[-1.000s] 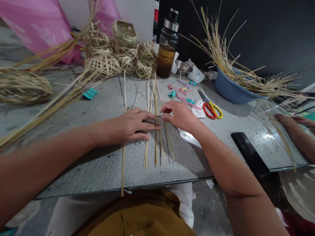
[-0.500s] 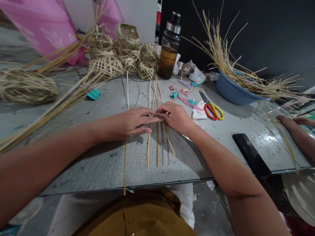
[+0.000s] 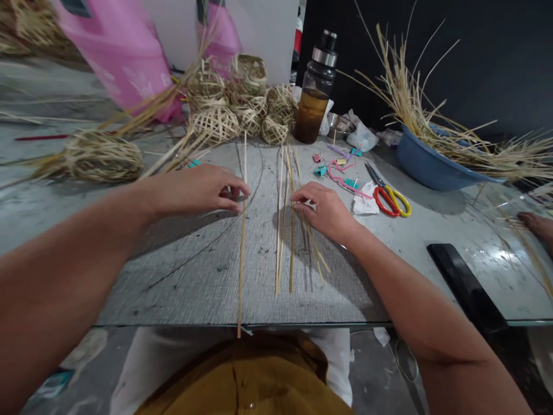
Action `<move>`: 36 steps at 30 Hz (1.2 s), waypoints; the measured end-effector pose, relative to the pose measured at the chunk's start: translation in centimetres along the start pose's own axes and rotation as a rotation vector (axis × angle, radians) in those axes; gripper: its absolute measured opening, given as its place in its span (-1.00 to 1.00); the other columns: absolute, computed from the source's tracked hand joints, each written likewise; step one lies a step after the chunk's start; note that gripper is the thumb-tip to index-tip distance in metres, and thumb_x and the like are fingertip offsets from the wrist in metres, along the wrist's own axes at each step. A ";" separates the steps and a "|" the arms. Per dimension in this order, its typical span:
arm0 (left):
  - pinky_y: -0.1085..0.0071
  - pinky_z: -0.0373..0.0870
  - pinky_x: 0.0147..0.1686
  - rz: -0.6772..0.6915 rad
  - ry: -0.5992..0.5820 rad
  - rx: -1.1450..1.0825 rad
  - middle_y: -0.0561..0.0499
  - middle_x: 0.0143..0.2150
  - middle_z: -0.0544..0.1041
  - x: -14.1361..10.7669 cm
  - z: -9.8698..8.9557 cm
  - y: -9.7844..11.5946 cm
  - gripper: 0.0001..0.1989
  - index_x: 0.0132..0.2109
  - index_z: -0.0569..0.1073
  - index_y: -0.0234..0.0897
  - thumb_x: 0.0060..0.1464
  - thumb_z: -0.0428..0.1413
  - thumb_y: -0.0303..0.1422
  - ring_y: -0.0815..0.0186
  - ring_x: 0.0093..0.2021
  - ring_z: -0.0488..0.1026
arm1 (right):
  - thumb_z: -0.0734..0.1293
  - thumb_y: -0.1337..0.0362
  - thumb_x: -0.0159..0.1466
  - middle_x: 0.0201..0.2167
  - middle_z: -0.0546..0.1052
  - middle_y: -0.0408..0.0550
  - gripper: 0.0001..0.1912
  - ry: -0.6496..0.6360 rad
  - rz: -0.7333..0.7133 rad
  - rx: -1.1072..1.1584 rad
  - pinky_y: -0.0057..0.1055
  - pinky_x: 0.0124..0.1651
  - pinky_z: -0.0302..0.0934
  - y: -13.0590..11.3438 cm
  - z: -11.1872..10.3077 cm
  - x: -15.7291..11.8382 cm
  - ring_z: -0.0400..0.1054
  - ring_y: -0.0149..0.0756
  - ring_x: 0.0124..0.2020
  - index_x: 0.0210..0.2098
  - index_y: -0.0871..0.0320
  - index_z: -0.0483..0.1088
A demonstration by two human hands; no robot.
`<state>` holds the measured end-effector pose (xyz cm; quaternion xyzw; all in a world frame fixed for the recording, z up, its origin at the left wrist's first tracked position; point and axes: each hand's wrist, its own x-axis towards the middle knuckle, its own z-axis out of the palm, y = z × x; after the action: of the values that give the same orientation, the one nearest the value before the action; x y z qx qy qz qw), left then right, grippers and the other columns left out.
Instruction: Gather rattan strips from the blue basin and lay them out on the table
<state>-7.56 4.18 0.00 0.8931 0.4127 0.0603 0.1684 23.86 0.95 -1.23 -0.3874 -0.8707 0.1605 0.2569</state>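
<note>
Several thin pale plant strips lie roughly lengthwise on the grey table in front of me. A longer single strip lies to their left, its near end past the table edge. My left hand is at this single strip, fingers curved and thumb apart, fingertips over or against it. My right hand rests at the right-hand strips, thumb and forefinger closed at a darker strip. Where the strips pass under the right fingers is hidden.
Woven balls are piled behind, beside a dark bottle. Scissors, coloured clips and a black phone lie to the right. A blue basin holds more strips. Another person's hand shows at the far right.
My hands have parted. The left moved away leftward to the single strip, while the right stayed near the group of strips. The view has shifted slightly left.
</note>
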 end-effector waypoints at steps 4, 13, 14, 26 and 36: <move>0.20 0.43 -0.07 0.014 -0.006 0.001 -0.18 -0.03 0.63 0.7 0.5 0.1 -0.63 0.11 0.67 -0.19 0.24 0.24 -0.17 0.07 -0.12 0.58 | 0.38 0.46 0.39 -0.18 0.61 0.00 -0.88 -0.003 -0.021 0.001 -0.25 0.05 0.28 0.0 0.0 0.0 0.45 -0.21 -0.09 -0.19 0.15 0.55; 0.14 0.37 0.17 0.062 0.026 0.042 -0.20 0.12 0.57 0.9 1.6 1.2 -0.56 0.07 0.63 -0.21 0.28 0.18 0.00 -0.02 0.11 0.52 | 0.38 0.42 0.42 -0.14 0.62 0.02 -0.89 -0.030 -0.043 -0.004 -0.23 0.09 0.29 -0.1 0.0 -0.1 0.46 -0.19 -0.04 -0.18 0.14 0.56; 0.14 0.37 0.18 0.062 0.037 0.050 -0.20 0.11 0.57 0.9 1.7 1.3 -0.57 0.06 0.62 -0.21 0.28 0.18 0.00 -0.01 0.11 0.52 | 0.38 0.42 0.42 -0.14 0.62 0.02 -0.89 -0.028 -0.048 -0.005 -0.23 0.09 0.29 -0.1 0.0 -0.1 0.46 -0.19 -0.04 -0.18 0.14 0.56; 0.28 0.31 -0.28 -0.046 0.032 -0.023 -0.09 -0.29 0.63 0.8 1.0 1.9 -0.78 -0.28 0.59 -0.20 0.24 0.18 -0.18 0.14 -0.29 0.52 | 0.38 0.38 0.45 -0.07 0.64 0.06 -0.88 0.004 -0.079 -0.033 -0.13 0.22 0.29 -0.7 -0.3 0.3 0.48 -0.14 0.05 -0.12 0.12 0.60; 0.21 0.38 -0.16 0.022 0.099 0.025 -0.13 -0.21 0.61 0.7 1.7 2.1 -0.79 -0.23 0.58 -0.21 0.20 0.20 -0.17 0.07 -0.17 0.55 | 0.38 0.30 0.49 0.05 0.64 0.06 -0.85 -0.248 0.002 -0.241 -0.14 0.08 0.07 -4.6 0.3 2.2 0.38 -0.06 0.09 -0.06 0.08 0.63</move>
<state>-5.17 3.02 -0.88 0.8956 0.4113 0.1011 0.1360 19.71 -0.38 1.44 -0.3936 -0.9082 0.1018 0.0992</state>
